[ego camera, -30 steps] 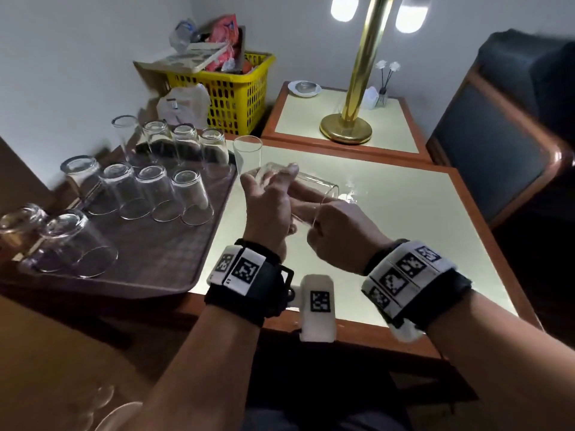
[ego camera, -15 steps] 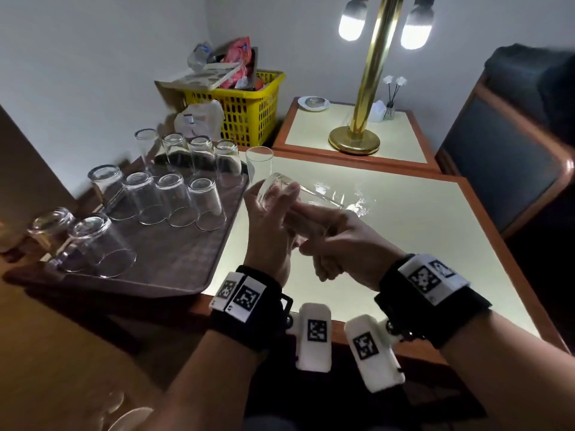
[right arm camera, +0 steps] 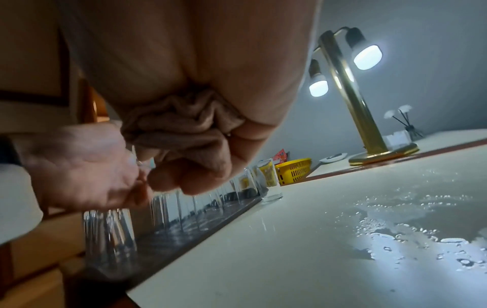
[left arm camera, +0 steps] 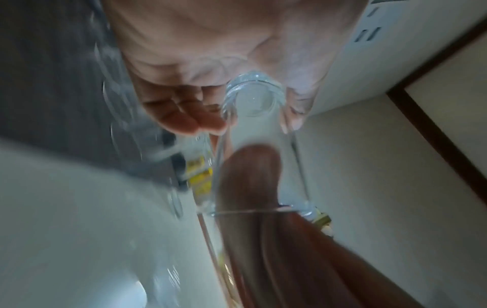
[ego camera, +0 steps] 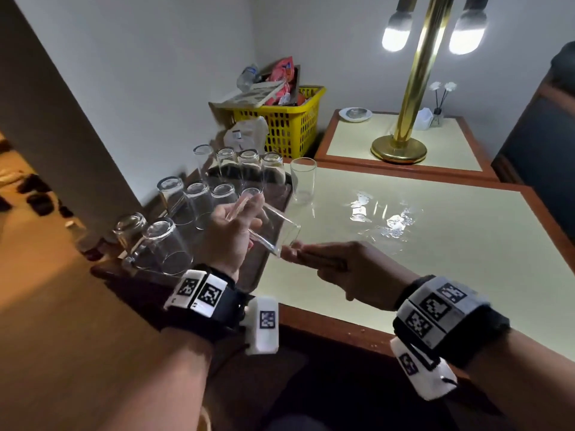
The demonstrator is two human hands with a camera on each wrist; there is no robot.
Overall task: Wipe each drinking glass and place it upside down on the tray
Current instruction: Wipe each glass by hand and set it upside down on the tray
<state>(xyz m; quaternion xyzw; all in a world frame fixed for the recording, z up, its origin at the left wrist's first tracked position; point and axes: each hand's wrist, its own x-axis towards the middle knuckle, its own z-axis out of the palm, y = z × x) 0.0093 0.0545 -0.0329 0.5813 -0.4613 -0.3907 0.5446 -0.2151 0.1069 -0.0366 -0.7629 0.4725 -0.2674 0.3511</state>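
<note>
My left hand (ego camera: pixel 235 233) grips a clear drinking glass (ego camera: pixel 273 231) by its base end and holds it tilted in the air, mouth pointing right, over the right rim of the brown tray (ego camera: pixel 280 199). The left wrist view looks down the glass (left arm camera: pixel 253 108) from its base. My right hand (ego camera: pixel 348 270) clutches a bunched brown cloth (right arm camera: pixel 179 129), its fingertips at the glass mouth; a brown shape reaches inside the glass. Several glasses (ego camera: pixel 199 200) stand upside down on the tray. One more glass (ego camera: pixel 303 181) stands upright on the cream table (ego camera: pixel 451 275).
A water puddle (ego camera: pixel 382 219) spreads on the table beyond my hands. A brass lamp (ego camera: pixel 401 147) and small dish stand on the far side table. A yellow basket (ego camera: pixel 289 129) sits behind the tray. A dark chair (ego camera: pixel 535 157) is at the right.
My left hand has carried the glass leftward, from over the table to the tray's edge. The right hand has drawn back, leaving only its fingertips and cloth at the mouth.
</note>
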